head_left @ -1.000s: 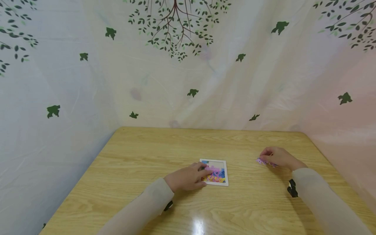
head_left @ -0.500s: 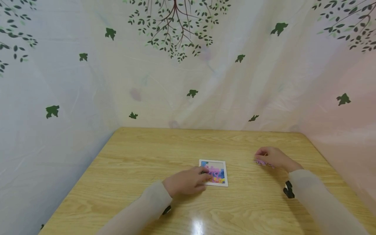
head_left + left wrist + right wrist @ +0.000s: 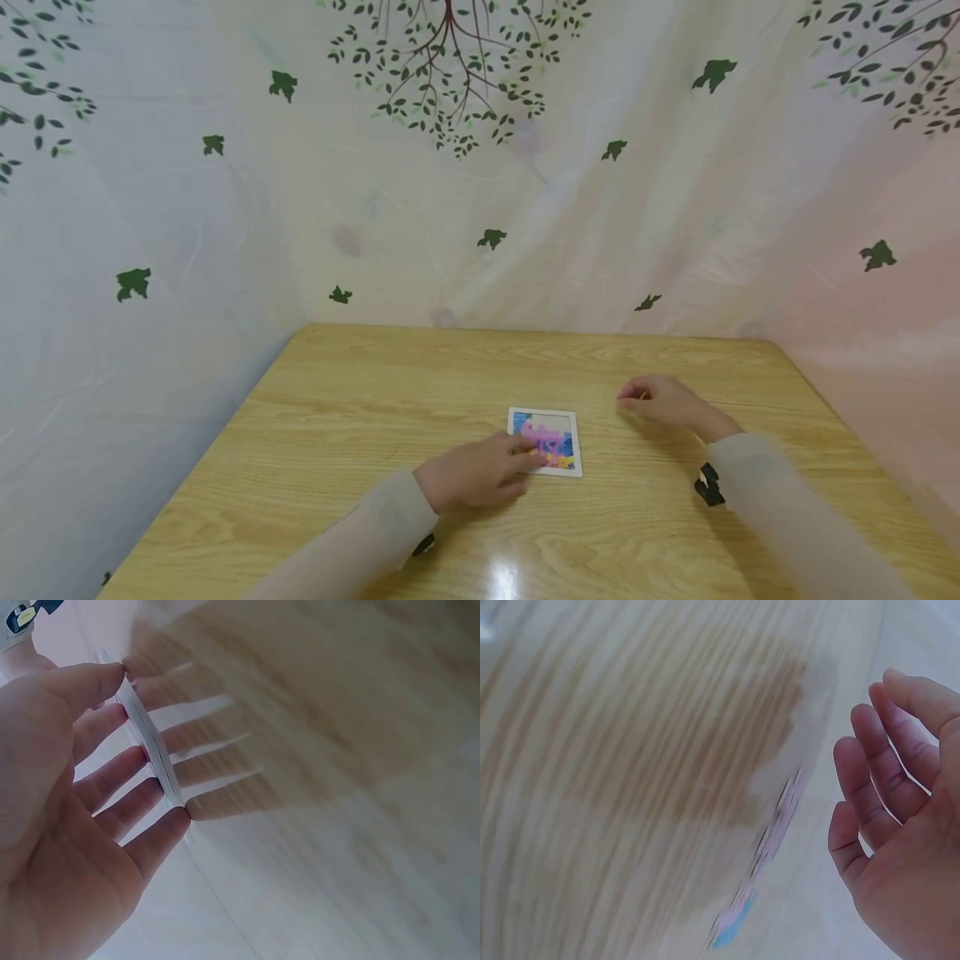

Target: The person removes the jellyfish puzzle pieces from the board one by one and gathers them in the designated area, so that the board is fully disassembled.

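Note:
In the head view a small square jigsaw puzzle lies in a white frame. It shows pink, blue and yellow pieces, with a pale unfilled area toward the far side. My left hand rests over its near left part, fingers spread and fairly straight. Fingertips meet the frame's white edge in the left wrist view. To the right of the puzzle, my right hand hovers low, thumb and forefinger tips together; I cannot tell whether they pinch a piece. Loose puzzle pieces, pink and light blue, lie beside it on the table.
A wood-grain table spreads under both hands. Pale fabric walls printed with leaves and branches rise at its back and sides. Both wrists carry small black devices, such as the right one.
My right hand has moved left toward the puzzle, and the loose pieces are now hidden in the head view. My left hand has slid slightly toward me, uncovering more of the puzzle.

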Available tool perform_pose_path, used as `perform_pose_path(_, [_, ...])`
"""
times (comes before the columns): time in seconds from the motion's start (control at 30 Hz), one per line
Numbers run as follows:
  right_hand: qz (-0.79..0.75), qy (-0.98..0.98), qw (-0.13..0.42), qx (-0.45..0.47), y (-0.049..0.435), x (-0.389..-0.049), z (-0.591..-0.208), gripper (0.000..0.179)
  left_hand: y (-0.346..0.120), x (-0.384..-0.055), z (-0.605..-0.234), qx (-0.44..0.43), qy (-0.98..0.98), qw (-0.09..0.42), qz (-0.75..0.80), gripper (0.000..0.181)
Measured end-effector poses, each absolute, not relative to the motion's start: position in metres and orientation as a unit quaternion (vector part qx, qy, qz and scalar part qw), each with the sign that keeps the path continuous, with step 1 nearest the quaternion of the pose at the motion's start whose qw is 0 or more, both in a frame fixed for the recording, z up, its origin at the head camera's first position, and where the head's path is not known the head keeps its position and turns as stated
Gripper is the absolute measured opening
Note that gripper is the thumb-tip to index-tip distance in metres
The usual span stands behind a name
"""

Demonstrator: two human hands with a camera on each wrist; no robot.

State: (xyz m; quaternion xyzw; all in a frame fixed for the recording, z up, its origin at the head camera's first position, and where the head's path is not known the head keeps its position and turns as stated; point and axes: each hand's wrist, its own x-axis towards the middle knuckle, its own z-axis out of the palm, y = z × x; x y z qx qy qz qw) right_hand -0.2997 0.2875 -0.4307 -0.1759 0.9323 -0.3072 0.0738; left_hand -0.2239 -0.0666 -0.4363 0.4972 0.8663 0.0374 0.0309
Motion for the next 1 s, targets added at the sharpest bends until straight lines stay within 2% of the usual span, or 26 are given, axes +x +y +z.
perform_pose_path(0.37, [-0.323,0.911,0.088,-0.239,0.239,-0.306,-0.438,0.016,-0.064,-0.225,-0.44,0.496,0.868,0.03,0.011,0.048])
perform_pose_path(0.73, [-0.326,0.895,0.137,-0.271,0.191,-0.3,-0.433,0.024,-0.065,-0.226,-0.438,0.506,0.862,0.025,0.006,0.047])
perform_pose_path(1.0, [-0.321,0.895,0.136,-0.28,0.175,-0.299,-0.433,0.022,-0.066,-0.227,-0.44,0.511,0.859,0.025,0.013,0.047])
